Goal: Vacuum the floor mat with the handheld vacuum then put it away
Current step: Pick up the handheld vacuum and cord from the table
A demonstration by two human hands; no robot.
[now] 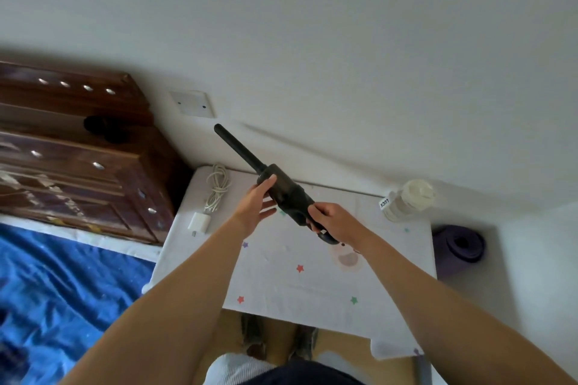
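I hold the black handheld vacuum (287,194) in the air above a small table, its long narrow nozzle (237,147) pointing up and to the left toward the wall. My right hand (331,219) grips the handle at the vacuum's near end. My left hand (258,205) supports the body from the left, thumb on top and fingers spread underneath. The floor mat is not in view.
The small table (312,284) wears a white cloth with coloured stars. On it lie a coiled white cable (217,187) with a charger plug (199,222) and a clear jar (406,200). A wooden headboard (78,150) and blue bedding (62,291) are left; a rolled purple mat (459,247) is right.
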